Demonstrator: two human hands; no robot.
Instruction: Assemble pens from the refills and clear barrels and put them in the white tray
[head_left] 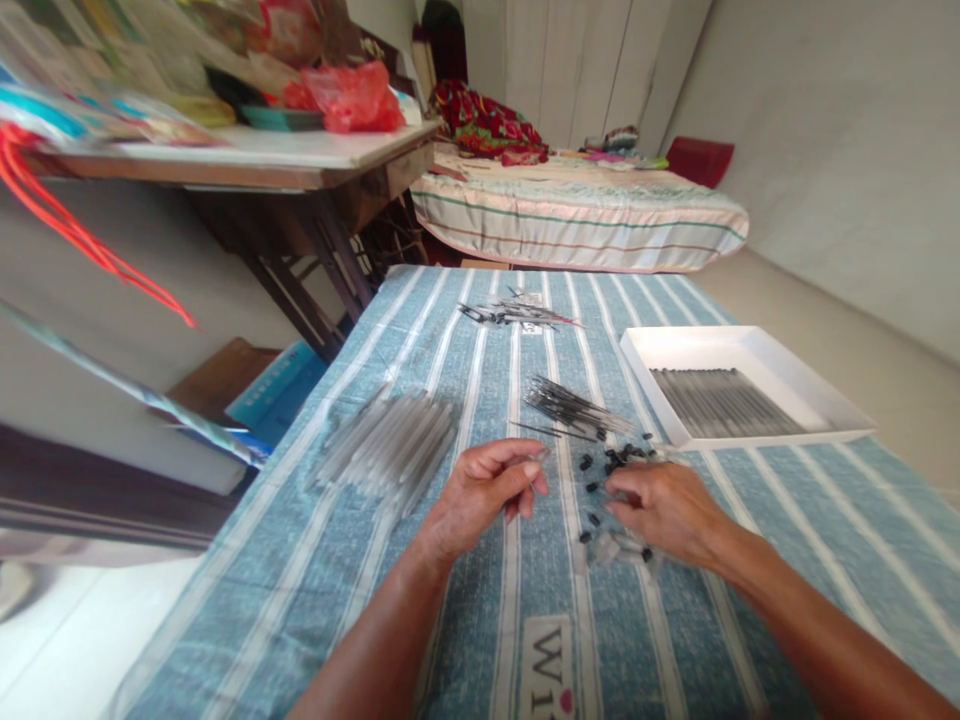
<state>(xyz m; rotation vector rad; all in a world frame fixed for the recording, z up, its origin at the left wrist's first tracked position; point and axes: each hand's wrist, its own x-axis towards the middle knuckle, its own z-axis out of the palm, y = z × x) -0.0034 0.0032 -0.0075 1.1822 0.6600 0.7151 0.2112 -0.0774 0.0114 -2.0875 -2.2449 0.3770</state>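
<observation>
My left hand [499,485] is raised over the middle of the cloth, thumb and fingers pinched together. A small greyish tip shows by its fingertips, too blurred to name. Over a scatter of small black plugs [626,457] my right hand [667,508] reaches down with its fingers curled together; what they hold, if anything, is hidden. Clear plastic pen caps [611,545] lie below and beside that hand. Left of my left hand is a pile of frosted pen barrels [390,440]. Thin dark pen refills [574,405] lie in a bundle beyond both hands.
A white box tray [821,420] on the right holds a row of pens [727,400]. More thin refills [517,313] lie at the far end of the striped tablecloth [480,620]. A cluttered side table [360,150] stands left, a bed [585,215] behind.
</observation>
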